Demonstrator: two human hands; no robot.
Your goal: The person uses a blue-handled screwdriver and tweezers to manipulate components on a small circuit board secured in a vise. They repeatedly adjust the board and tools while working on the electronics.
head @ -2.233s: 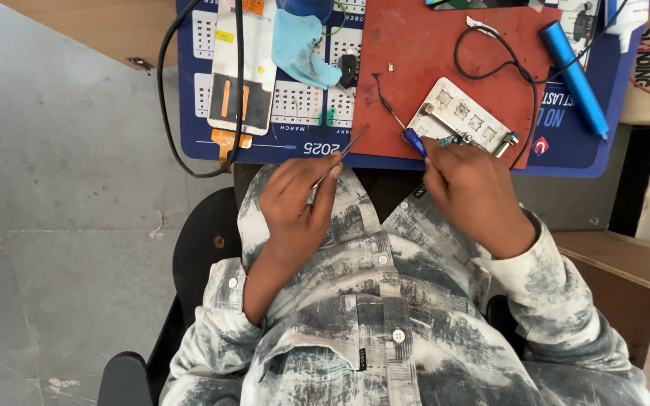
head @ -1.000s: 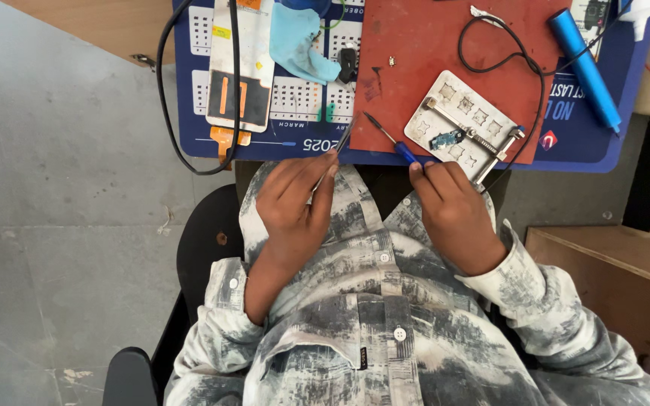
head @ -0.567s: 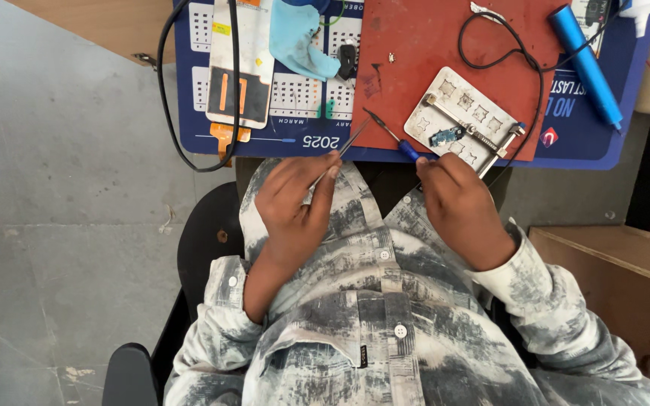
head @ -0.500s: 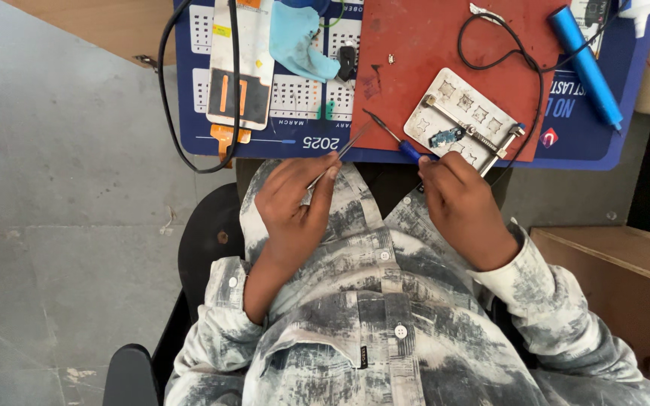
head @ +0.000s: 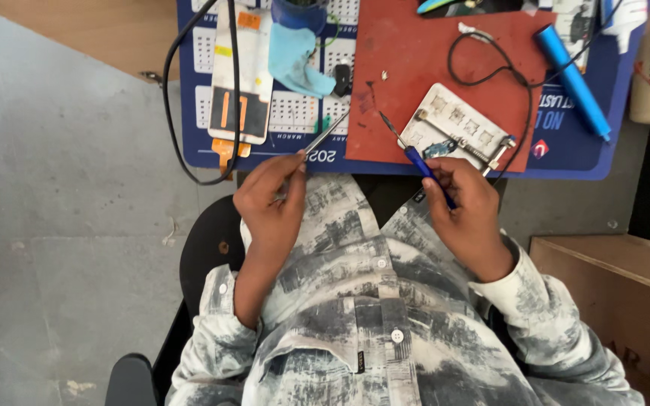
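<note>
Two tools held over the desk edge. Left hand [head: 272, 207] pinches thin metal tweezers [head: 323, 135] between thumb and fingertips, tips over the blue calendar mat [head: 295, 120]. Right hand [head: 468, 214] fingers clamp a blue-handled screwdriver [head: 415, 154], shaft pointing onto the red rubber mat [head: 408, 75], beside the white metal clamp plate [head: 460, 128].

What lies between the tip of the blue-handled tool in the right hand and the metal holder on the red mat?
Nothing visible. The blue-handled tool points past the metal holder, with only bare red mat around its tip.
</note>
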